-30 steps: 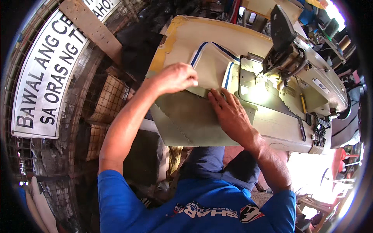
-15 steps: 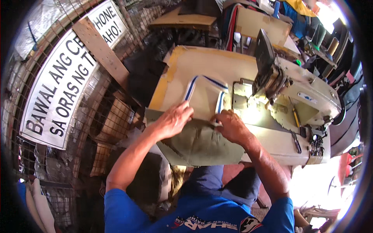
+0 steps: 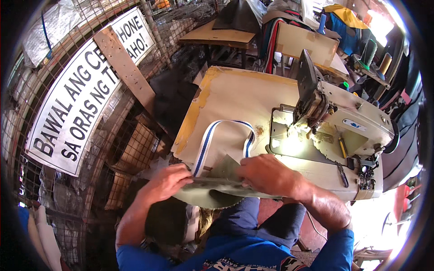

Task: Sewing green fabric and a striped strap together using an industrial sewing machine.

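Note:
An olive-green fabric piece [image 3: 209,196] hangs over the near edge of the sewing table, its upper edge between my two hands. My left hand [image 3: 168,181] pinches the fabric's left end. At its right part, my right hand [image 3: 270,173] is closed on the same edge, with a folded green corner standing up beside the fingers. A white webbing strap [image 3: 209,134] with a blue stripe loops up from the fabric onto the tabletop, both ends running down toward my hands. To the right stands a sewing machine [image 3: 350,119] with its lamp lit over the needle area.
The worn tabletop [image 3: 253,86] has peeling tan tape along its left edge. Small snips [image 3: 343,175] and a yellow-handled tool [image 3: 343,147] lie by the machine. Thread cones [image 3: 370,53] stand at the back right. Wire mesh with a white sign [image 3: 72,108] borders the left.
Both hands have come nearer to me and spread apart, drawing the fabric toward the table's near edge. The strap has gone from an angular bend to a rounded loop.

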